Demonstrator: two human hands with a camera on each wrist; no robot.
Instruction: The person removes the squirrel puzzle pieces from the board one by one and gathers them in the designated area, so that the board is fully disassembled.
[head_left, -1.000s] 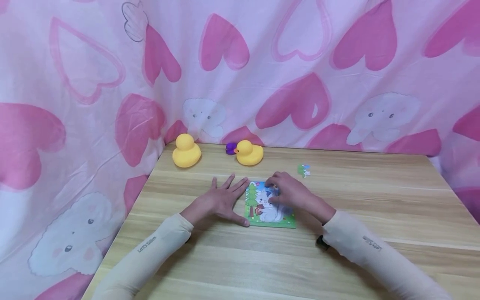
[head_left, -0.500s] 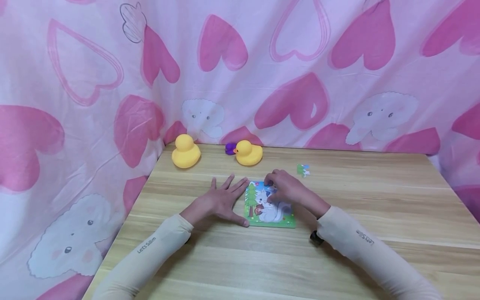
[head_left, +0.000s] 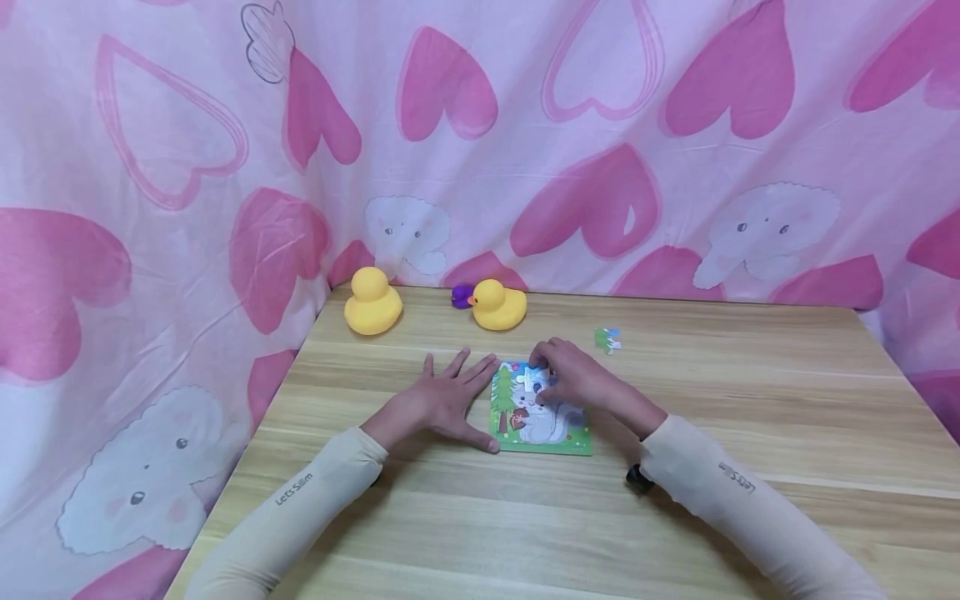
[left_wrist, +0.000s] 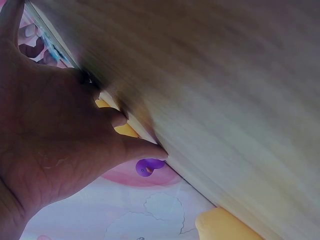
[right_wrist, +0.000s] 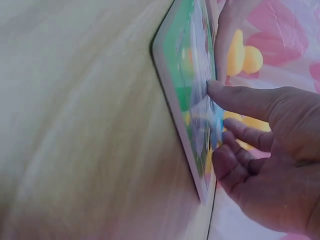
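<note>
A small jigsaw puzzle (head_left: 540,429) with a white squirrel, a green tree and a green border lies flat on the wooden table. My left hand (head_left: 448,402) rests on the tabletop with spread fingers, its thumb and index fingertips right at the puzzle's left edge. Over the upper part of the puzzle, my right hand (head_left: 573,379) has its thumb and curled fingers around a pale, shiny puzzle piece (head_left: 532,380). In the right wrist view, the thumb (right_wrist: 240,100) and fingers come down to the puzzle's surface from opposite sides. A loose puzzle piece (head_left: 607,340) lies behind the right hand.
Two yellow rubber ducks, one at the back left (head_left: 372,302) and one nearer the middle (head_left: 499,306), stand at the table's far edge. A small purple duck (head_left: 461,297) sits beside the second. A pink heart-patterned curtain (head_left: 585,200) hangs behind the table (head_left: 480,525).
The right forearm shifts slightly, and the pale piece between its fingers now catches the light. The left hand, puzzle and loose piece stay where they were.
</note>
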